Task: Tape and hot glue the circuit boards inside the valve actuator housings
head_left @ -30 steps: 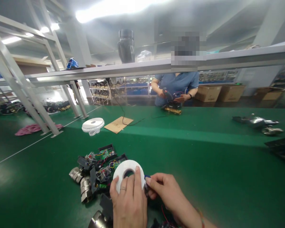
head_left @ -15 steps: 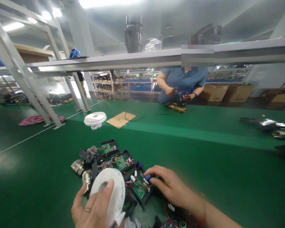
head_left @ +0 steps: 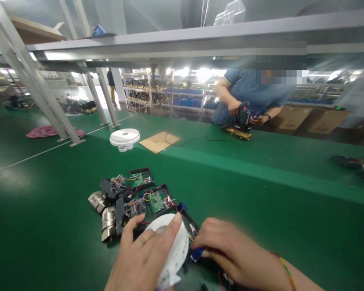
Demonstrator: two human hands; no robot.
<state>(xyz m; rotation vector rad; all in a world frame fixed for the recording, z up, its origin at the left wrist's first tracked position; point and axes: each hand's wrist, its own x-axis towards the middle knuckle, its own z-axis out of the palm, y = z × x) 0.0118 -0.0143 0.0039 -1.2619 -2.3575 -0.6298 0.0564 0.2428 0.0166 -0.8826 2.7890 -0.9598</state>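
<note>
My left hand point(head_left: 144, 256) is wrapped round a roll of white tape point(head_left: 178, 248), tilted, with a loose end at its bottom. Between the thumb and fingers of my right hand point(head_left: 227, 248) is a small blue part point(head_left: 197, 254), just right of the roll. Behind the roll, a black housing point(head_left: 188, 220) with wires is mostly covered. Farther back lie two more housings with a green circuit board point(head_left: 158, 202) and another green board point(head_left: 137, 179), wired to clear plastic pieces point(head_left: 135, 207). Metal fittings point(head_left: 108, 221) are at their left.
On the green bench point(head_left: 261, 194) stand a white reel point(head_left: 125, 136) and a brown cardboard sheet point(head_left: 159, 142). A metal shelf beam point(head_left: 182, 44) crosses above. A co-worker in a blue shirt point(head_left: 245, 89) handles a device with a brass body point(head_left: 239, 133) across the bench.
My left hand and the tape roll have moved right, over the nearest housing. My right hand has drawn the blue part down and toward me, out from over the circuit board. The view has tilted down.
</note>
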